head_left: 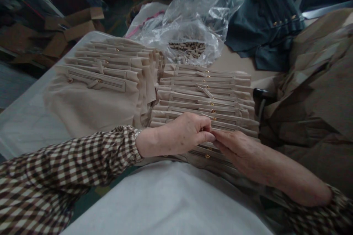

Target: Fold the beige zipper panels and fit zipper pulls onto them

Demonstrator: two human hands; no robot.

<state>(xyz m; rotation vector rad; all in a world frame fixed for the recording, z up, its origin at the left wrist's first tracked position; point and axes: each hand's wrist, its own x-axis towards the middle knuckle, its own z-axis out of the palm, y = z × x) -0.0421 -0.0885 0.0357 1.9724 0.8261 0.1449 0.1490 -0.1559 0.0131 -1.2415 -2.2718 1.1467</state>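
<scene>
Overlapping rows of beige fabric pieces with zippers (204, 99) lie in front of me, with small gold zipper sliders along them. Over the near rows, my left hand (184, 134) is closed in a pinch, thumb against forefinger. My right hand (242, 154) comes in from the right with its fingers pressed together, and its fingertips meet those of the left. Whatever lies between the fingertips is too small and hidden to make out. Just below the hands, a gold slider (207, 156) shows on a near zipper. Beige pull tabs (205, 91) hang from some zippers farther back.
A second stack of beige zippered pieces (99, 99) lies to the left. Behind, a clear plastic bag (204, 14) holds many small beige tabs (187, 49). Dark blue pieces (267, 25) lie back right, brownish material (311, 110) at right. Cardboard boxes (74, 25) stand beyond the table.
</scene>
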